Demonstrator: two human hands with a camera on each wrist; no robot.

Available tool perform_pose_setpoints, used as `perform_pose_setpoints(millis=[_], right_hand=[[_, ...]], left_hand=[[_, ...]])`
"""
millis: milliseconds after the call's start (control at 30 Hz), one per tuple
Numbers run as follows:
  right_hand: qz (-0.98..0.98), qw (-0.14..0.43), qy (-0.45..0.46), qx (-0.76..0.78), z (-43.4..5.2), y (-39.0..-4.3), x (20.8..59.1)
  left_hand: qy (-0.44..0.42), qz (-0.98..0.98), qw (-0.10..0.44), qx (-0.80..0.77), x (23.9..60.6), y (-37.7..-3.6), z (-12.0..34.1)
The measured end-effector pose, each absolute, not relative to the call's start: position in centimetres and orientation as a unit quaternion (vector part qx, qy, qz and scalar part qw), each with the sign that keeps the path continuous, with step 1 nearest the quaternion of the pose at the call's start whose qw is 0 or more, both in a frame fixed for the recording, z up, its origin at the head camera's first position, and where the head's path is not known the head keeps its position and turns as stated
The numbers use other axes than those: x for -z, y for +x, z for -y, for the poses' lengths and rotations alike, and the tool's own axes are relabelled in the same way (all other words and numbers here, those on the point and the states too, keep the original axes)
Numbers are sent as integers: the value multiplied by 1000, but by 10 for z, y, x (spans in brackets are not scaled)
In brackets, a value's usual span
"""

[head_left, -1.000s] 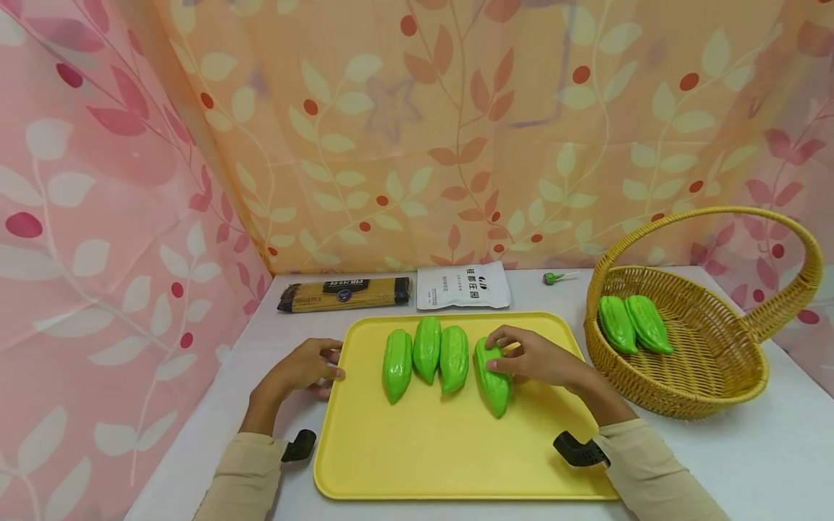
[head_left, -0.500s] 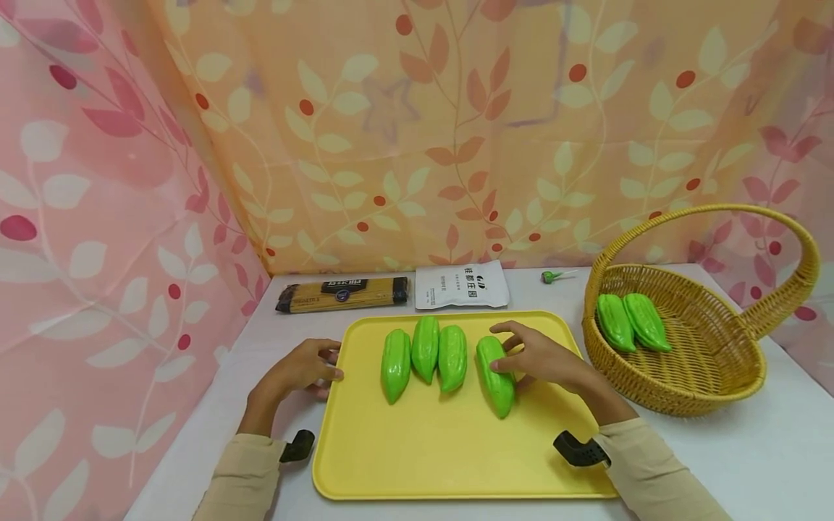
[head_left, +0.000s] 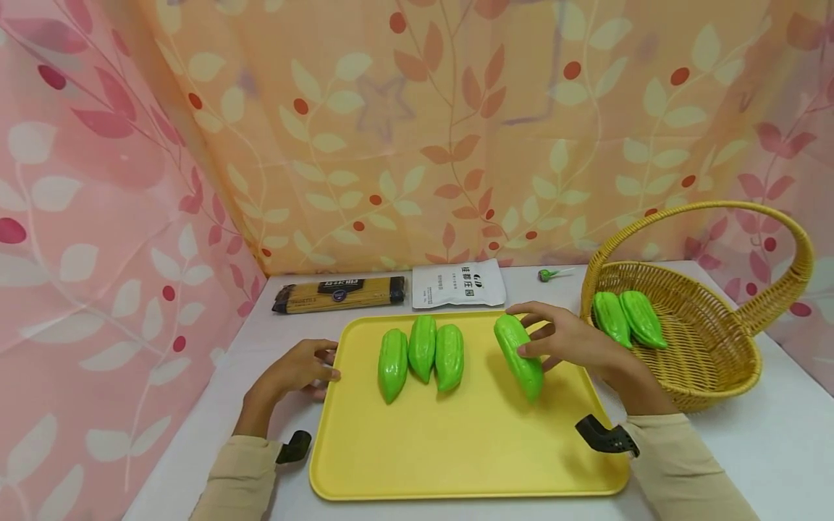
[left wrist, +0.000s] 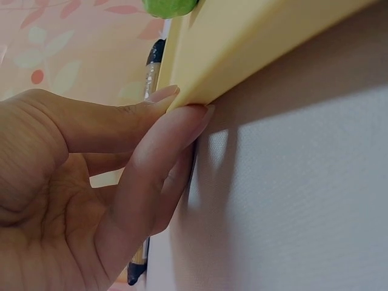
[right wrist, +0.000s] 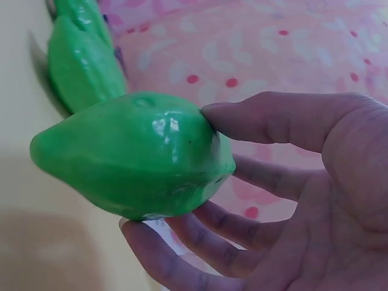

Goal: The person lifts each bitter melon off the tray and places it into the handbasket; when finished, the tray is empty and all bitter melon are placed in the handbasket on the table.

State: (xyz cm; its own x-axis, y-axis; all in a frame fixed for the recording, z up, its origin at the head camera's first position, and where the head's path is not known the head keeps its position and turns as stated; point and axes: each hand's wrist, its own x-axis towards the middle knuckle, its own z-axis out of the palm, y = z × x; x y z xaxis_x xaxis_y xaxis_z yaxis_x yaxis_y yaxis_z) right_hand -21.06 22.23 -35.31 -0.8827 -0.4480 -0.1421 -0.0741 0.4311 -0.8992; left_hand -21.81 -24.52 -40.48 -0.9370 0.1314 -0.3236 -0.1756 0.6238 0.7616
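In the head view my right hand point(head_left: 567, 336) grips a glossy green bitter melon point(head_left: 519, 358), held tilted over the right part of the yellow tray point(head_left: 456, 456). The right wrist view shows the thumb on one side of this melon point(right wrist: 133, 157) and the fingers on the other. My left hand point(head_left: 302, 367) pinches the tray's left rim between thumb and fingers, plain in the left wrist view at the tray edge point(left wrist: 200, 79). Three more bitter melons point(head_left: 422, 349) lie side by side on the tray's far half.
To the right stands a wicker basket point(head_left: 749, 362) with a tall handle and two bitter melons point(head_left: 641, 318) inside. Behind the tray lie a spaghetti pack point(head_left: 339, 293), a white pouch point(head_left: 459, 284) and a lollipop point(head_left: 550, 274). Patterned cloth walls point(head_left: 391, 145) close off the back and sides.
My right hand has lifted the bitter melon off the tray and carried it a little to the right. The left hand has stayed at the tray's rim.
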Motion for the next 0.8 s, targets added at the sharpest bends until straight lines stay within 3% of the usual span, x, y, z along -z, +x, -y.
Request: perform_pose_setpoints(millis=[567,800], right_hand=[[-864,61,-193,461,-305,-185,308],[-890,14,-155,429,-345,-178,305]], left_hand=[[-9,-882,179,-435,406,-220,247],[-10,-884,181,-432,406,-220,247]])
